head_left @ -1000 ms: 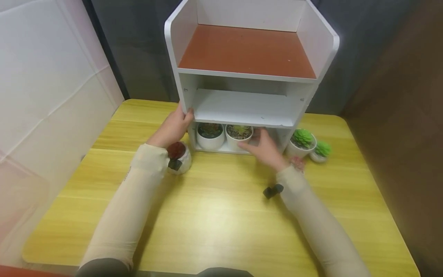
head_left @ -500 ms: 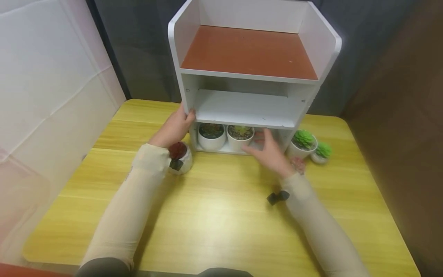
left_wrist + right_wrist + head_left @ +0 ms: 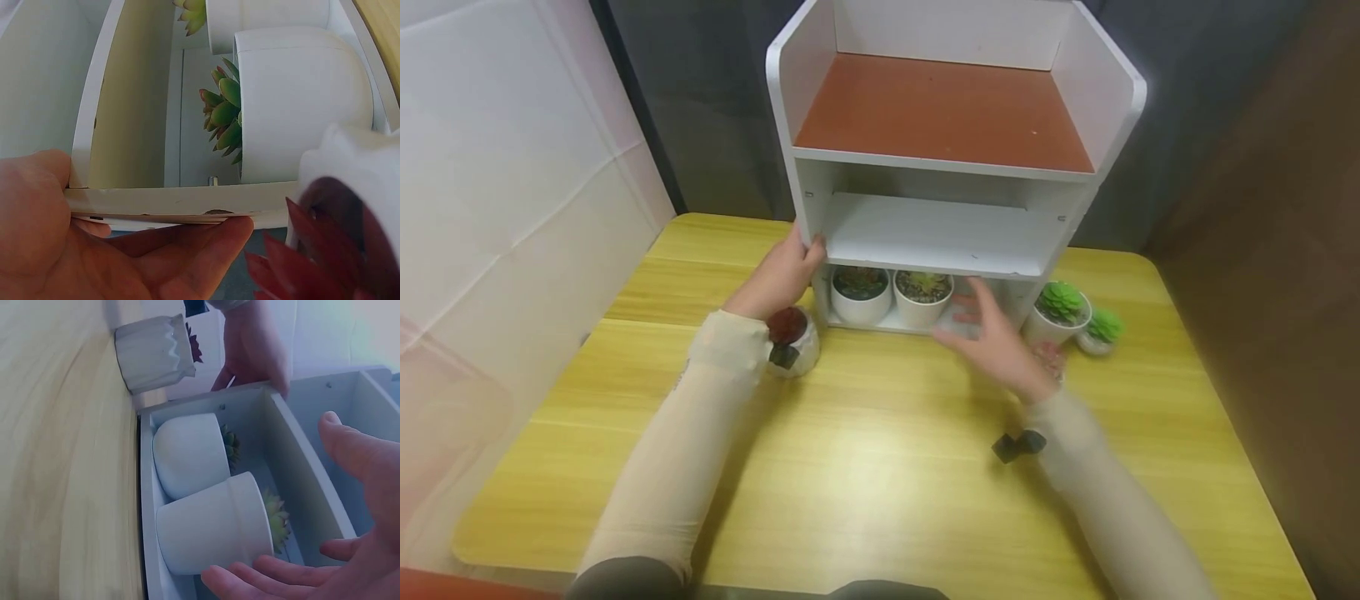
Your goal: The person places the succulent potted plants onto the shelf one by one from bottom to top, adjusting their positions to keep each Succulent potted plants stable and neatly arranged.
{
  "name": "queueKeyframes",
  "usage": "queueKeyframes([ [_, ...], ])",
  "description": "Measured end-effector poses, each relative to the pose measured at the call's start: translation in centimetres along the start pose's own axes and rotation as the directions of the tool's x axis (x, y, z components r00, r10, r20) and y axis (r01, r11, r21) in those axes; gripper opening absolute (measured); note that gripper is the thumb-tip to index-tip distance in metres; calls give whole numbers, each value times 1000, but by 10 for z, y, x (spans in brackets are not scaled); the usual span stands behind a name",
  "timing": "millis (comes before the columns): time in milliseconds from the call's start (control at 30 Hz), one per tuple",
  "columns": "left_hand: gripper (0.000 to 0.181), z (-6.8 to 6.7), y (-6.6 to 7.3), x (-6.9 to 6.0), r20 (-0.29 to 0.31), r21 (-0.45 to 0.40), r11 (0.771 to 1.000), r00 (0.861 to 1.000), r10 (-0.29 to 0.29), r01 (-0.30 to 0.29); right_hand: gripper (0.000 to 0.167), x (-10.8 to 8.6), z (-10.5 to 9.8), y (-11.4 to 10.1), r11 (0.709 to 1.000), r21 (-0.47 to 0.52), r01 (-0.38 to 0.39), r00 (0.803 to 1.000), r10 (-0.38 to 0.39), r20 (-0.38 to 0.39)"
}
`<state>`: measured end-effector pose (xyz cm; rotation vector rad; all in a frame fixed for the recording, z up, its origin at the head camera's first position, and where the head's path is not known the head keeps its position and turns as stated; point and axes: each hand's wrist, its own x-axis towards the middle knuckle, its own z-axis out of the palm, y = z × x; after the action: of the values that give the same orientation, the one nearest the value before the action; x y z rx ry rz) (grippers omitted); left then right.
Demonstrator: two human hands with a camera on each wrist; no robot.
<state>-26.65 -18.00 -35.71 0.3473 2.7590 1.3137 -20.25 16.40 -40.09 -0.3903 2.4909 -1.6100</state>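
A right hand (image 3: 1000,350) draws back from the right pot (image 3: 920,313), its grip spread and holding nothing. A second earlier its thumb is up against the pot in the head view; now a gap shows between them, the hand farther right and nearer the person. The right pot stands upright in the bottom compartment of the shelf (image 3: 936,229), close beside the left pot (image 3: 861,312); whether the two touch is hard to tell. Neither shows a clear shift within the shelf over that second, which suggests the right pot is set and let go.

The left hand (image 3: 777,277) keeps hold of the shelf's left side panel, pinching it with the thumb at the front edge and fingers around the outer side, apparently to steady it.

Outside, on the tabletop (image 3: 865,450), a red plant (image 3: 788,325) stands just left of the shelf. To the right are a large green plant (image 3: 1062,302), a small green plant (image 3: 1105,325) and a pink plant (image 3: 1049,358), partly hidden by the right wrist. Shelving looks only part done: room shows right of the right pot, behind the fingers.
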Motion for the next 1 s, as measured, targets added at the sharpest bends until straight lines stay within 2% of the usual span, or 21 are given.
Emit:
queueKeyframes([
  [333,73,1,0,2,1,-3,1000,1000,-3,3,108,-18,-6,-2,1000,0,8,999,-8,32],
  [667,72,0,0,0,0,-11,1000,1000,1,-1,107,-27,-11,-3,1000,-13,15,999,-15,38],
  [1000,72,1,0,0,5,-20,1000,1000,-5,5,101,-35,-18,-6,987,-127,101,993,-93,73],
])
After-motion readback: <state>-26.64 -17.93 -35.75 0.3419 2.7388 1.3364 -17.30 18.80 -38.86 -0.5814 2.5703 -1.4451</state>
